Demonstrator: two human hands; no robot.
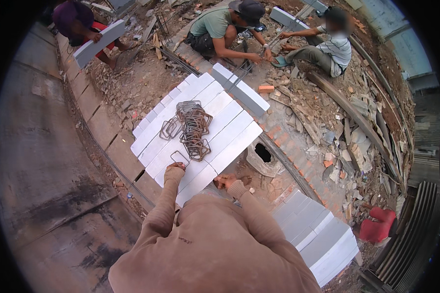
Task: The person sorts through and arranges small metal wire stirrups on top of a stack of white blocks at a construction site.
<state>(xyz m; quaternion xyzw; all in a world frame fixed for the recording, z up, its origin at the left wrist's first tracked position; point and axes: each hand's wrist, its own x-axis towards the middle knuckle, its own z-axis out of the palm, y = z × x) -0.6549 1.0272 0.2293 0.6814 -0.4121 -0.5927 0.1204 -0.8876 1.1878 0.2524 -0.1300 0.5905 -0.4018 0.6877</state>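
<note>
My left hand (175,168) is closed on a rectangular steel stirrup (179,151), a bent-wire loop, just over the near left part of a stack of white building blocks (225,126). Farther up on that stack lies a heap of rusty stirrups (195,128), overlapping one another. By the near right corner of the stack, at its edge, is my right hand (224,181). Its fingers are curled; whatever they may hold is hidden.
Grey-white blocks (310,232) are stacked at my lower right. A concrete piece with a dark hole (254,163) lies right of the near stack. Two people (212,29) crouch or sit ahead; another carries a block (99,44). Rubble and a timber beam (354,115) cover the right.
</note>
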